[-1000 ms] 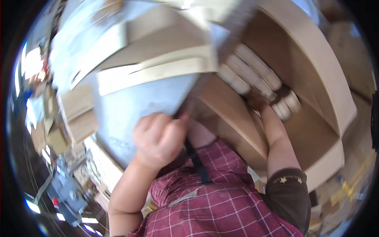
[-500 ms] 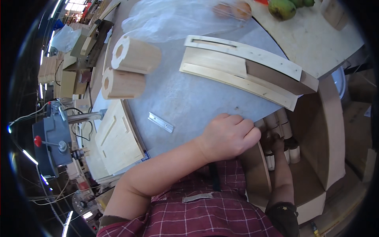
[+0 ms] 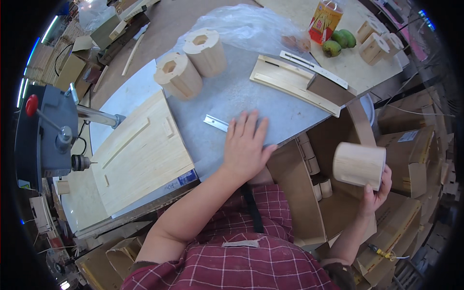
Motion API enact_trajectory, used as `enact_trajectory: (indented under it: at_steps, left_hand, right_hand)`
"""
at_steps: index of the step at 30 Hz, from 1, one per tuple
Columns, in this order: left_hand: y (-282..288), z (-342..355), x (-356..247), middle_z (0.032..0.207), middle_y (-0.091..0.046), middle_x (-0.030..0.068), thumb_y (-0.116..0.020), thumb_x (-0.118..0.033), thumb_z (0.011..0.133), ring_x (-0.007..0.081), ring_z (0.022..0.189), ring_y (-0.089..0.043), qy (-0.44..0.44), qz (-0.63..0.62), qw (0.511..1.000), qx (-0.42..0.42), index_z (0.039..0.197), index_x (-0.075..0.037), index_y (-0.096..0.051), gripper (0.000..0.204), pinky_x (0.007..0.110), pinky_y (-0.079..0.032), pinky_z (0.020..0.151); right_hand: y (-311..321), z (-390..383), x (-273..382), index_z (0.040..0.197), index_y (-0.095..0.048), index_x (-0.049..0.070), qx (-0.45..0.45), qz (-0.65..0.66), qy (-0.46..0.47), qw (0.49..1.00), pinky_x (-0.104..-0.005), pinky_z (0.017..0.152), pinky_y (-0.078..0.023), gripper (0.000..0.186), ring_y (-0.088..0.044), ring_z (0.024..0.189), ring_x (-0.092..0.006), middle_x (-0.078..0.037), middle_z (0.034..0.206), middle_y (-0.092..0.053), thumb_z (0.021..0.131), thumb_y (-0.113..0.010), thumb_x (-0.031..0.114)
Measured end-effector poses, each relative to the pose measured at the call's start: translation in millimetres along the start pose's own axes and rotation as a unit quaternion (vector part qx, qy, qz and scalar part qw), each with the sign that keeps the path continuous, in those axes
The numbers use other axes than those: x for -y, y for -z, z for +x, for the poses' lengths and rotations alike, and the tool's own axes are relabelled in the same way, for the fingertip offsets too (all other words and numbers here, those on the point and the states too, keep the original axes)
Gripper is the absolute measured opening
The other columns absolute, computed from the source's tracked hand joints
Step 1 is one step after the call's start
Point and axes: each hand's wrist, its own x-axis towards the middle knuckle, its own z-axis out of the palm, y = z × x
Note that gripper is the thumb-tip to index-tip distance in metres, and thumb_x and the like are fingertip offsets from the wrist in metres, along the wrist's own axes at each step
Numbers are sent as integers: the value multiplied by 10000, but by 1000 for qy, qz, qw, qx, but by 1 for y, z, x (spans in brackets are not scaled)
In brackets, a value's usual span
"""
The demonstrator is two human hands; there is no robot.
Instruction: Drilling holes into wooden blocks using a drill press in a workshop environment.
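Observation:
My right hand [image 3: 378, 193] grips a smooth wooden cylinder [image 3: 359, 164] and holds it up above an open cardboard box. My left hand [image 3: 247, 145] lies flat on the grey tabletop with its fingers spread, its fingertips beside a small metal rail [image 3: 215, 123]. Two more wooden cylinders stand near the table's far left part, a nearer one [image 3: 178, 76] and a farther one [image 3: 205, 52]. Each has a hexagonal hole in its top. Beyond my left hand, to the right, a wooden channel-shaped frame [image 3: 295, 86] rests on the table.
The cardboard box [image 3: 300, 195] at the table's right edge contains several wooden cylinders [image 3: 309, 153]. A drill press [image 3: 53, 130] stands at left beside a plywood board [image 3: 145, 150] with strips. Farther back are clear plastic sheeting [image 3: 241, 24], a bottle [image 3: 325, 21] and green fruit [image 3: 333, 47].
My right hand has come up out of the cardboard box with a wooden cylinder. My left hand has gone from a loose fist near the box to lying flat on the table. The view has shifted.

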Motion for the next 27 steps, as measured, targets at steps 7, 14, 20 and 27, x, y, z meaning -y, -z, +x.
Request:
enact_trajectory:
  at_steps: [7,14,20,27]
  left_hand:
    - [20,-54,14,1329,-354,266,-633,-438,731,414,1256,-306,74,80,992,58,1244,31,-436,722,514,-238,1027]
    - [15,-66,18,1281,-412,225,-647,-396,713,386,1219,-355,-14,62,998,24,1223,34,-444,697,514,-253,1017]
    - [8,-38,14,1252,-439,186,-669,-269,679,353,1201,-373,-128,-1,990,57,1224,-11,-455,640,461,-289,1005]
    - [-12,-1,16,1302,-395,173,-682,-200,649,339,1211,-364,-157,32,985,64,1264,-88,-435,673,447,-292,1004]
  right_hand:
    - [-164,95,82,954,-594,93,144,-19,129,981,-350,646,-461,422,-534,763,-304,-163,915,-482,611,-722,304]
    - [-276,125,99,1003,-581,155,233,-130,82,960,-414,669,-494,394,-571,793,-344,-179,913,-478,657,-714,289]
    - [-293,136,77,1065,-560,162,303,-113,56,945,-407,715,-498,441,-593,808,-345,-192,968,-506,680,-728,295]
    - [-247,253,64,1198,-472,133,291,-249,30,923,-410,809,-469,587,-557,1013,-306,-166,1049,-570,711,-695,373]
